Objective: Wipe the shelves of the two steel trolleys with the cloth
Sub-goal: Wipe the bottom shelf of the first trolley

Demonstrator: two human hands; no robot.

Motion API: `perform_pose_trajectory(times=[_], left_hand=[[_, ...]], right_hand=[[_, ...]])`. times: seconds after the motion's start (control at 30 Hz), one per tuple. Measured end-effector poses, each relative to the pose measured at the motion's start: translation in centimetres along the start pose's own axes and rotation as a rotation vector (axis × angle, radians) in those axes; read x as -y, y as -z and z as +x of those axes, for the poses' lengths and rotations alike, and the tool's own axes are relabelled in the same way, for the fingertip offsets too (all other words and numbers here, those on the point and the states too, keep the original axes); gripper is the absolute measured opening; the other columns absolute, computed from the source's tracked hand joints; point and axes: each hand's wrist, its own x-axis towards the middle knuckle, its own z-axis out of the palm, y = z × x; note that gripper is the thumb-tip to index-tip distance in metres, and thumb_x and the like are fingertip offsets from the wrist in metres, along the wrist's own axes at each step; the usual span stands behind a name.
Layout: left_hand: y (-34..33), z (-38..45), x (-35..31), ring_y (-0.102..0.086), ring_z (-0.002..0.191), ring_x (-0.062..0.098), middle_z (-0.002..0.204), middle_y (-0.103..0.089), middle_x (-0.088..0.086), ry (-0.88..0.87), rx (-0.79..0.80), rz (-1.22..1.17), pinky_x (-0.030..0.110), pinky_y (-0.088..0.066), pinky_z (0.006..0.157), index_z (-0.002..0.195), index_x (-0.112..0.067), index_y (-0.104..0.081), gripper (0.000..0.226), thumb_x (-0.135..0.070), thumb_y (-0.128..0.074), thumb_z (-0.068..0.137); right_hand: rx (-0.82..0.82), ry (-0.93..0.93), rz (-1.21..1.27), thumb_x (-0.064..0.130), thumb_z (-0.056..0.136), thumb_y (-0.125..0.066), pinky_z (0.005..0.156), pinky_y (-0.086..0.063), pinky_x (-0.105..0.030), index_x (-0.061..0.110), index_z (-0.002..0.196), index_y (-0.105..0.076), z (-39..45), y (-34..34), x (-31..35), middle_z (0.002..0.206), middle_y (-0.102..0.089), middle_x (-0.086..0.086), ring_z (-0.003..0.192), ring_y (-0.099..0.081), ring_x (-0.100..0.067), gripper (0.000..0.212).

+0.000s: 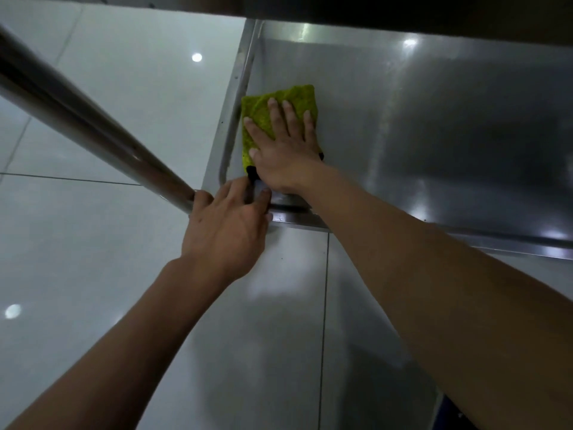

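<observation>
A yellow-green cloth [260, 111] lies flat on the low steel shelf [434, 135] of a trolley, close to the shelf's left rim. My right hand [285, 150] presses on the cloth with the palm down and fingers spread. My left hand [226, 231] grips the shelf's near left corner, where the trolley's steel post [77, 119] meets it. A dark upper shelf [403, 10] hangs over the top of the view and hides the far part of the low shelf.
Glossy pale floor tiles [124, 88] surround the trolley on the left and in front. The post slants across the upper left. A blue patch [449, 414] shows at the bottom right edge.
</observation>
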Motion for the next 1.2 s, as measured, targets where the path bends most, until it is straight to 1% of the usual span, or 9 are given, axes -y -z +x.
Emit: perform_pose_trajectory(times=[0.13,0.27,0.43,0.6,0.73,0.87,1.0,1.13,1.2], left_hand=[[-0.2,-0.1,0.2,-0.055,0.115,0.03,0.131,-0.05,0.008,-0.017,0.001,0.006,0.05,-0.041,0.09,0.134,-0.025,-0.053,0.042,-0.044,-0.038,0.101],[0.8,0.9,-0.3,-0.056,0.107,0.025,0.122,-0.052,0.002,-0.004,0.032,0.01,0.049,-0.04,0.09,0.119,-0.032,-0.06,0.04,-0.05,-0.029,0.101],[3.1,4.3,-3.1,-0.049,0.125,0.029,0.136,-0.048,0.002,-0.089,0.089,-0.027,0.05,-0.038,0.1,0.117,-0.036,-0.06,0.033,-0.052,-0.04,0.096],[3.8,6.7,-7.9,-0.053,0.119,0.031,0.128,-0.052,0.003,-0.228,0.147,-0.009,0.045,-0.042,0.092,0.118,-0.031,-0.06,0.034,-0.05,-0.044,0.095],[3.7,7.0,-8.8,-0.059,0.108,0.027,0.111,-0.056,0.0,-0.281,0.165,0.009,0.04,-0.048,0.086,0.095,-0.029,-0.058,0.027,-0.05,-0.041,0.093],[3.6,6.4,-8.2,-0.058,0.111,0.023,0.114,-0.052,-0.006,-0.311,0.138,0.05,0.04,-0.048,0.084,0.106,-0.033,-0.057,0.032,-0.055,-0.037,0.094],[3.4,5.9,-7.9,-0.051,0.122,0.029,0.132,-0.05,-0.003,-0.296,0.098,-0.017,0.046,-0.044,0.089,0.124,-0.036,-0.054,0.037,-0.053,-0.041,0.094],[3.6,6.4,-5.5,-0.059,0.103,0.033,0.113,-0.057,0.001,-0.16,0.037,-0.097,0.05,-0.049,0.085,0.105,-0.034,-0.061,0.029,-0.052,-0.045,0.092],[3.7,6.1,-4.0,-0.061,0.101,0.034,0.115,-0.061,0.0,-0.096,0.031,-0.106,0.052,-0.05,0.086,0.104,-0.031,-0.065,0.036,-0.054,-0.041,0.09]], right_hand=[[-0.043,0.011,0.02,0.047,0.103,-0.024,0.118,0.02,-0.051,0.038,0.159,-0.008,-0.5,-0.2,-0.3,0.168,0.015,-0.005,0.153,0.018,-0.026,0.059],[-0.094,-0.032,0.0,0.047,0.102,-0.025,0.121,0.016,-0.051,0.037,0.159,-0.011,-2.2,-0.1,-3.5,0.169,0.011,-0.003,0.154,0.014,-0.025,0.06],[-0.194,-0.177,0.007,0.048,0.1,-0.03,0.123,0.01,-0.049,0.04,0.157,-0.019,-7.3,0.4,-11.7,0.169,0.004,0.0,0.155,0.007,-0.023,0.059],[-0.26,-0.338,-0.053,0.044,0.101,-0.035,0.123,0.004,-0.049,0.04,0.157,-0.024,-12.4,1.0,-19.4,0.169,-0.002,-0.001,0.155,0.0,-0.024,0.057],[-0.266,-0.448,-0.177,0.039,0.104,-0.035,0.123,-0.002,-0.051,0.036,0.158,-0.024,-16.9,1.4,-26.5,0.169,-0.004,-0.007,0.155,-0.003,-0.029,0.055],[-0.252,-0.601,-0.108,0.038,0.106,-0.037,0.123,-0.005,-0.052,0.036,0.158,-0.024,-19.9,2.9,-32.5,0.169,-0.006,-0.006,0.155,-0.004,-0.028,0.054],[-0.249,-0.646,-0.109,0.039,0.106,-0.034,0.122,-0.003,-0.053,0.037,0.158,-0.021,-19.9,3.0,-33.8,0.169,-0.005,-0.006,0.155,-0.004,-0.027,0.054],[-0.278,-0.642,-0.104,0.038,0.106,-0.033,0.121,0.0,-0.055,0.035,0.158,-0.02,-18.5,2.8,-32.5,0.169,-0.006,-0.008,0.155,-0.004,-0.03,0.054],[-0.286,-0.617,-0.111,0.039,0.106,-0.031,0.121,0.001,-0.056,0.035,0.159,-0.019,-17.2,2.7,-31.5,0.169,-0.005,-0.009,0.155,-0.003,-0.03,0.054]])
